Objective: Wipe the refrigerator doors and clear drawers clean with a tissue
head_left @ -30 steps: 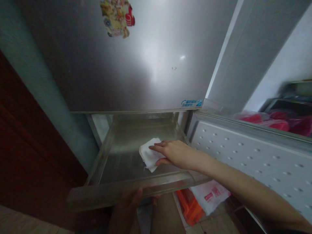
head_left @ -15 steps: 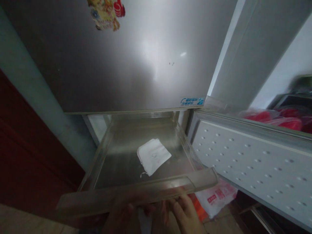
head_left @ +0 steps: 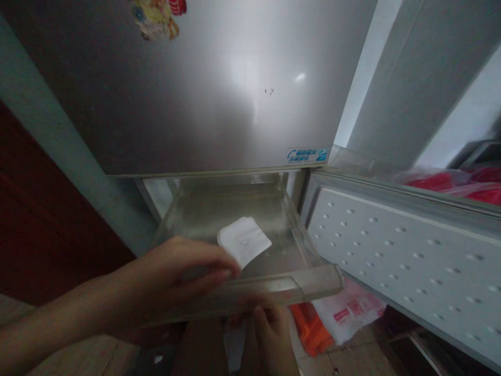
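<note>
The left hand (head_left: 183, 271) reaches, fingers loosely curled, toward the white cloth (head_left: 243, 240) in the clear drawer (head_left: 305, 279), whose front the right hand (head_left: 270, 334) grips from beneath; sticker (head_left: 306, 155) writing is unreadable.

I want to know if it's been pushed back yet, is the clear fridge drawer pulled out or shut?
Pulled out. The clear drawer juts forward from under the steel door, its floor exposed with a white cloth lying in it.
</note>
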The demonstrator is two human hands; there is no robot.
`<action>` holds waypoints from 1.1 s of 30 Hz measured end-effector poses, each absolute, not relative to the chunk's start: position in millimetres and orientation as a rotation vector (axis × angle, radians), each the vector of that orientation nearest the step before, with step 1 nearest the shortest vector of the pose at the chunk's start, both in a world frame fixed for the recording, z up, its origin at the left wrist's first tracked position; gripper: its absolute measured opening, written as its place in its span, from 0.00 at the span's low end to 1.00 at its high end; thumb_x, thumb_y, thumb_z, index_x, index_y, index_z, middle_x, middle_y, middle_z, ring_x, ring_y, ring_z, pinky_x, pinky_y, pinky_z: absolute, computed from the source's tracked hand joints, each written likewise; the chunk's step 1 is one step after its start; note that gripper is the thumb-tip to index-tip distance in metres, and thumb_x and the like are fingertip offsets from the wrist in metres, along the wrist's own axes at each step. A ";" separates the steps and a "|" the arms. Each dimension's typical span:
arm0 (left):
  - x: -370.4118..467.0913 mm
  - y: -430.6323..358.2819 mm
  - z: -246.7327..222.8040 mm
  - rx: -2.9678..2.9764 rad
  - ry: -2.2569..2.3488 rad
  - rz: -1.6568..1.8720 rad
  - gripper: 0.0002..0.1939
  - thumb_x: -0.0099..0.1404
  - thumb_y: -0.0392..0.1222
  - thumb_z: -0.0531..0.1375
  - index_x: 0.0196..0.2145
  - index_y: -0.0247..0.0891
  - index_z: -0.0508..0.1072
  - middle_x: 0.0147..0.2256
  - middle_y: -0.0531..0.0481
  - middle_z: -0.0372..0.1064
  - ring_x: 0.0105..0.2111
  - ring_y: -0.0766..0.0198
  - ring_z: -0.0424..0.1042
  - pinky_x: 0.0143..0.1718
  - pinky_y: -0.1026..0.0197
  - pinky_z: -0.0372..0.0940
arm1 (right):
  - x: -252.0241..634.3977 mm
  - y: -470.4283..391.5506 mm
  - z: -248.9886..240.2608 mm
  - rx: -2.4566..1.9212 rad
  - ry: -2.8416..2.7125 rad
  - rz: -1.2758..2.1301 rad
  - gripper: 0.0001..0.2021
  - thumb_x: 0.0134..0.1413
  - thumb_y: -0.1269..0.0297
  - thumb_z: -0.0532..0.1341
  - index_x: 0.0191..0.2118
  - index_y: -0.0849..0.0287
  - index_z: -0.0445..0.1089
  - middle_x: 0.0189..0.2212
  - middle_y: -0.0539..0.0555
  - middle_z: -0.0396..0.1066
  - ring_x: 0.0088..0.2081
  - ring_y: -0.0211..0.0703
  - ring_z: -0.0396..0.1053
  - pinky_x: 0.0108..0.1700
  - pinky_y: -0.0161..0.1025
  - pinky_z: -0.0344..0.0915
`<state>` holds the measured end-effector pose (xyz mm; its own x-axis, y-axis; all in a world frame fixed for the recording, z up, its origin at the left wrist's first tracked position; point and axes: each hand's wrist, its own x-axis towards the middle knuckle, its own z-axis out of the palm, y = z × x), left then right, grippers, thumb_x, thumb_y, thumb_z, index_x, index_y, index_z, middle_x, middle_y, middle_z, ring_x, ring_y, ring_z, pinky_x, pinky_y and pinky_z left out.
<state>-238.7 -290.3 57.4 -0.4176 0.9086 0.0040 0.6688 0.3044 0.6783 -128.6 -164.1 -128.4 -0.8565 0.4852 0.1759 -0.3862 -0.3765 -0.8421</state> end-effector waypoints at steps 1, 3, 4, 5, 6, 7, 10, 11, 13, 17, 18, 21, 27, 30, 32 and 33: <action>-245.2 -272.0 54.9 1.505 2.306 0.719 0.12 0.67 0.45 0.54 0.43 0.44 0.76 0.38 0.52 0.76 0.38 0.60 0.73 0.42 0.60 0.64 | -128.4 -165.4 -125.2 -0.141 -1.333 2.243 0.18 0.50 0.46 0.65 0.31 0.59 0.75 0.21 0.53 0.76 0.24 0.42 0.74 0.30 0.36 0.70; -258.9 -233.7 39.6 1.683 2.426 0.555 0.15 0.65 0.43 0.56 0.48 0.40 0.72 0.46 0.46 0.71 0.47 0.57 0.69 0.50 0.56 0.62 | -127.1 -167.0 -116.9 -0.153 -1.381 2.240 0.17 0.51 0.47 0.64 0.30 0.59 0.74 0.20 0.52 0.75 0.24 0.41 0.74 0.33 0.37 0.71; -264.3 -216.8 28.6 1.715 2.472 0.492 0.17 0.62 0.43 0.58 0.49 0.37 0.70 0.49 0.43 0.67 0.51 0.54 0.66 0.53 0.54 0.61 | -126.1 -167.1 -112.7 -0.158 -1.421 2.228 0.18 0.52 0.47 0.63 0.29 0.59 0.74 0.20 0.52 0.75 0.24 0.41 0.73 0.34 0.37 0.71; -267.9 -203.0 16.9 1.706 2.529 0.418 0.22 0.60 0.43 0.60 0.52 0.35 0.67 0.52 0.40 0.63 0.53 0.51 0.63 0.54 0.50 0.61 | -125.1 -167.0 -109.1 -0.166 -1.468 2.210 0.19 0.53 0.47 0.62 0.28 0.59 0.74 0.20 0.53 0.75 0.25 0.41 0.73 0.34 0.37 0.71; -269.8 -193.1 5.7 1.695 2.560 0.324 0.25 0.58 0.43 0.61 0.53 0.35 0.65 0.53 0.38 0.61 0.53 0.48 0.62 0.52 0.47 0.62 | -124.3 -166.6 -106.4 -0.183 -1.514 2.189 0.19 0.53 0.46 0.62 0.28 0.60 0.74 0.20 0.53 0.75 0.25 0.42 0.74 0.35 0.38 0.71; -270.6 -187.0 -4.0 1.697 2.578 0.231 0.25 0.56 0.41 0.61 0.52 0.34 0.65 0.53 0.37 0.60 0.53 0.46 0.61 0.51 0.44 0.63 | -123.7 -166.4 -104.9 -0.201 -1.544 2.171 0.20 0.53 0.46 0.61 0.27 0.60 0.74 0.20 0.53 0.75 0.25 0.42 0.74 0.34 0.37 0.71; -272.5 -186.5 -20.6 1.719 2.604 0.071 0.23 0.52 0.31 0.56 0.48 0.34 0.66 0.51 0.38 0.62 0.51 0.45 0.62 0.47 0.42 0.64 | -124.6 -167.5 -106.3 -0.239 -1.525 2.170 0.21 0.52 0.44 0.61 0.26 0.59 0.74 0.20 0.53 0.74 0.24 0.42 0.74 0.32 0.36 0.71; -275.4 -189.5 -22.1 1.714 2.618 0.096 0.23 0.50 0.29 0.55 0.47 0.34 0.66 0.49 0.38 0.63 0.49 0.47 0.63 0.48 0.44 0.64 | -125.4 -168.6 -107.8 -0.229 -1.492 2.191 0.21 0.52 0.44 0.61 0.26 0.59 0.74 0.19 0.53 0.74 0.24 0.41 0.74 0.31 0.36 0.71; -286.4 -196.2 -21.4 1.664 2.621 0.282 0.23 0.52 0.28 0.52 0.47 0.33 0.65 0.48 0.38 0.63 0.48 0.51 0.64 0.50 0.47 0.62 | -127.1 -171.0 -110.0 -0.194 -1.405 2.241 0.20 0.51 0.45 0.62 0.25 0.58 0.73 0.19 0.52 0.74 0.23 0.40 0.73 0.30 0.34 0.71; -319.9 -206.5 -14.3 1.427 2.476 0.619 0.12 0.61 0.34 0.50 0.39 0.34 0.69 0.43 0.41 0.67 0.45 0.55 0.66 0.52 0.51 0.60 | -127.9 -172.3 -106.4 -0.192 -1.360 2.287 0.18 0.50 0.47 0.63 0.23 0.58 0.73 0.18 0.52 0.73 0.23 0.40 0.73 0.28 0.34 0.70; -326.9 -208.6 -11.9 1.376 2.445 0.610 0.11 0.63 0.38 0.49 0.35 0.34 0.70 0.38 0.42 0.69 0.39 0.56 0.68 0.46 0.53 0.63 | -127.8 -172.0 -105.1 -0.192 -1.361 2.293 0.18 0.50 0.48 0.63 0.23 0.58 0.73 0.19 0.52 0.73 0.23 0.41 0.73 0.27 0.34 0.70; -337.2 -212.8 -1.4 1.195 2.314 0.710 0.19 0.65 0.50 0.49 0.31 0.33 0.72 0.25 0.48 0.66 0.23 0.63 0.64 0.26 0.62 0.59 | -128.1 -172.7 -105.9 -0.149 -1.289 2.333 0.17 0.50 0.48 0.64 0.25 0.57 0.73 0.18 0.52 0.73 0.22 0.41 0.72 0.27 0.35 0.70; -316.8 -198.4 25.6 0.791 1.840 1.128 0.18 0.60 0.50 0.61 0.36 0.29 0.76 0.25 0.50 0.70 0.22 0.69 0.63 0.23 0.67 0.54 | -131.6 -180.5 -117.2 -0.224 -1.145 2.430 0.16 0.49 0.49 0.64 0.25 0.58 0.72 0.18 0.51 0.72 0.23 0.40 0.72 0.27 0.35 0.70; -298.6 -183.4 25.3 0.815 1.747 1.039 0.17 0.60 0.50 0.61 0.34 0.30 0.76 0.23 0.52 0.69 0.21 0.70 0.60 0.22 0.68 0.51 | -132.0 -179.9 -113.1 -0.230 -1.211 2.413 0.16 0.47 0.48 0.64 0.23 0.57 0.71 0.18 0.51 0.71 0.22 0.41 0.71 0.27 0.36 0.69; -285.0 -174.5 20.1 0.878 1.678 0.928 0.19 0.59 0.53 0.62 0.32 0.32 0.76 0.23 0.53 0.67 0.21 0.70 0.59 0.21 0.67 0.50 | -132.6 -179.2 -109.5 -0.242 -1.296 2.402 0.16 0.47 0.49 0.62 0.23 0.57 0.71 0.17 0.51 0.71 0.22 0.42 0.71 0.28 0.37 0.70; -278.0 -170.5 17.3 0.908 1.636 0.870 0.19 0.60 0.54 0.61 0.33 0.32 0.76 0.24 0.53 0.68 0.22 0.69 0.59 0.22 0.67 0.51 | -133.1 -179.1 -108.3 -0.259 -1.326 2.390 0.15 0.47 0.50 0.62 0.23 0.56 0.72 0.17 0.51 0.71 0.22 0.42 0.71 0.28 0.37 0.70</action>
